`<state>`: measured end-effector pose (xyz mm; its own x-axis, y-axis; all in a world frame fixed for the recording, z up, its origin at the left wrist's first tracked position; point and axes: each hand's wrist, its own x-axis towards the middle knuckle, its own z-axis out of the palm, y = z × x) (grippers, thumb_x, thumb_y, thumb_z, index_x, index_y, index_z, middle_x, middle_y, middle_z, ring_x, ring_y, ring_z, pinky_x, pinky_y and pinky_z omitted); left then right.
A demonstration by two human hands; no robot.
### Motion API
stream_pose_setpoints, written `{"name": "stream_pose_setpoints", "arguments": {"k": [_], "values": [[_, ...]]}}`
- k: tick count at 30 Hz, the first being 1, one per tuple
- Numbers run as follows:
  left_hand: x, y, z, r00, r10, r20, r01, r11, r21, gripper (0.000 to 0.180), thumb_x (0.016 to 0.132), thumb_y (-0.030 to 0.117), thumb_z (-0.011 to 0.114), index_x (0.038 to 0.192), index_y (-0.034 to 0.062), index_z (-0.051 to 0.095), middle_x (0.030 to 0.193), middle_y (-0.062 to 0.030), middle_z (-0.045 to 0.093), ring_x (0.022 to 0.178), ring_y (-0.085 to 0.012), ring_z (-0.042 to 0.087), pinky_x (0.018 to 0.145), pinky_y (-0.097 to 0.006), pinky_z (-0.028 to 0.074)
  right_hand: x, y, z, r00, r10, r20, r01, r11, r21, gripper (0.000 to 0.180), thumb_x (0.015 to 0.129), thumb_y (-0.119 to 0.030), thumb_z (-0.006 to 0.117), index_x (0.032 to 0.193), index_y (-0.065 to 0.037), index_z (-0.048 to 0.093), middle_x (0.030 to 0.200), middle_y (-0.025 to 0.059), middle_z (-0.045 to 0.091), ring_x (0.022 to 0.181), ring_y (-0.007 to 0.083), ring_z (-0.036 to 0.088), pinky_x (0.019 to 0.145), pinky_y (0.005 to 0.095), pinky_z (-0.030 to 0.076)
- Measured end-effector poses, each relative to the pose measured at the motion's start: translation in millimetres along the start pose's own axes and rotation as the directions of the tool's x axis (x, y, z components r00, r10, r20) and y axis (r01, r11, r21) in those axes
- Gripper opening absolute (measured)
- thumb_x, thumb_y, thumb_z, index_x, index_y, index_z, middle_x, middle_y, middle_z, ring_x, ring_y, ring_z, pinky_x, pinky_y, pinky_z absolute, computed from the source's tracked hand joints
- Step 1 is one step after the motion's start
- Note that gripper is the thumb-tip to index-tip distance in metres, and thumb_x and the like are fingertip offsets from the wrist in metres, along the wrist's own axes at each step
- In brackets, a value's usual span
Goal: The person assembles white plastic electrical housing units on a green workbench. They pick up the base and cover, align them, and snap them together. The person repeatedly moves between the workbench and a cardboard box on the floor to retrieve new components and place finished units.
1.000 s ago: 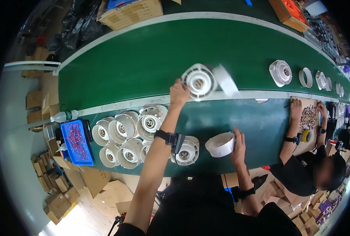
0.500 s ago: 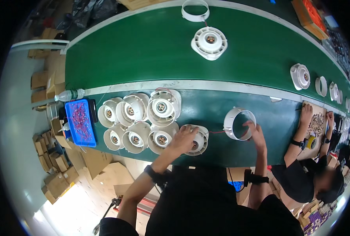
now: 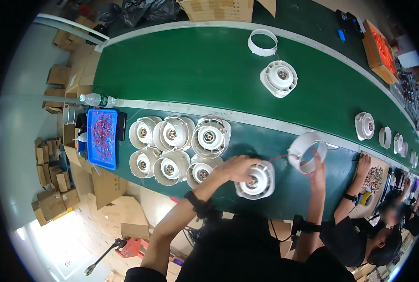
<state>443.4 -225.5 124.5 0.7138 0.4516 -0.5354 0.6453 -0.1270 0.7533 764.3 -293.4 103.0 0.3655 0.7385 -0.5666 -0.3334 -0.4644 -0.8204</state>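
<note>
Nearest me: left hand [image 3: 240, 168] laid over the upper left of a white base [image 3: 265, 185], fingers curved down at its rim. I cannot tell whether they grip or merely rest. Base is on the near part of the green bench [image 3: 294, 203].

Right hand [image 3: 318, 175] is closed on a white ring [image 3: 298, 152], some fingers inside the bore. Key relation: ring sits to the right of the base and slightly farther off, well apart, with a red wire [image 3: 280, 156] spanning the gap. Ring is round, no long axis; its bore tips rightward and toward me. Right hand nearer the ring, left nearer the base.

Hidden from me: the base under the left fingers, the ring rim behind the right. Cannot make out whether the ring touches the bench.

Left of the base, six units [image 3: 172, 133] in two rows, the closest partly behind the left forearm. Beyond, on the belt [image 3: 190, 75], another wired pair. Far-right pieces shrink too small to read.
</note>
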Motion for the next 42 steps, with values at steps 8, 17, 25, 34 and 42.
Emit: {"name": "stream_pose_setpoints", "arguments": {"k": [8,17,25,34,42], "values": [[36.0,24.0,-124.0,0.814,0.041,-0.580,-0.191,0.961,-0.200,0.068,0.074,0.024,0.074,0.135,0.0020,0.052,0.122,-0.0187,0.064,0.107,-0.0261,0.064,0.094,-0.036,0.049,85.3,-63.6,52.9,0.986,-0.152,0.070,0.155,0.987,-0.042,0.051,0.095,-0.040,0.053,0.131,-0.003,0.047,0.095,0.0134,0.062,0.066,0.0159,0.061,0.052,0.0288,0.049],[63.7,-134.9,-156.7,0.365,-0.497,-0.787,0.109,0.862,-0.494,0.078,0.077,0.026,0.070,0.140,-0.0096,0.040,0.099,-0.0202,0.070,0.074,-0.0210,0.071,0.055,-0.028,0.057,174.8,-57.6,316.8,0.914,-0.098,0.394,0.155,0.981,-0.115,0.062,0.089,-0.035,0.067,0.129,0.007,0.045,0.100,0.0155,0.062,0.071,0.0203,0.066,0.060,0.0325,0.057],[72.9,-129.4,-137.1,0.426,-0.232,-0.874,0.153,0.971,-0.183,0.075,0.079,0.021,0.074,0.141,-0.0001,0.038,0.105,-0.0199,0.068,0.083,-0.0243,0.072,0.076,-0.035,0.057,166.9,-47.3,339.7,0.620,-0.433,0.655,0.673,0.723,-0.159,0.037,0.085,-0.020,0.067,0.118,-0.003,0.066,0.109,0.0125,0.070,0.086,0.0185,0.069,0.070,0.0311,0.055],[40.3,-82.2,-134.4,0.722,-0.128,-0.680,-0.113,0.948,-0.298,0.050,0.090,0.007,0.062,0.138,0.0076,0.047,0.112,-0.0110,0.067,0.103,-0.0185,0.066,0.081,-0.031,0.055,275.0,-101.3,236.7,0.381,-0.803,0.459,0.741,-0.032,-0.670,0.044,0.080,-0.010,0.062,0.123,-0.010,0.059,0.120,0.0153,0.062,0.110,0.0396,0.058,0.094,0.0465,0.050],[-35.6,-106.5,-116.1,0.655,-0.206,-0.727,-0.061,0.944,-0.323,0.034,0.090,0.002,0.059,0.124,0.0046,0.058,0.103,-0.0114,0.071,0.095,-0.0187,0.068,0.080,-0.032,0.055,280.2,-80.0,251.2,0.693,-0.486,0.532,0.695,0.257,-0.671,0.041,0.081,-0.015,0.063,0.121,-0.008,0.063,0.111,0.0202,0.067,0.100,0.0367,0.065,0.090,0.0440,0.051]]}}
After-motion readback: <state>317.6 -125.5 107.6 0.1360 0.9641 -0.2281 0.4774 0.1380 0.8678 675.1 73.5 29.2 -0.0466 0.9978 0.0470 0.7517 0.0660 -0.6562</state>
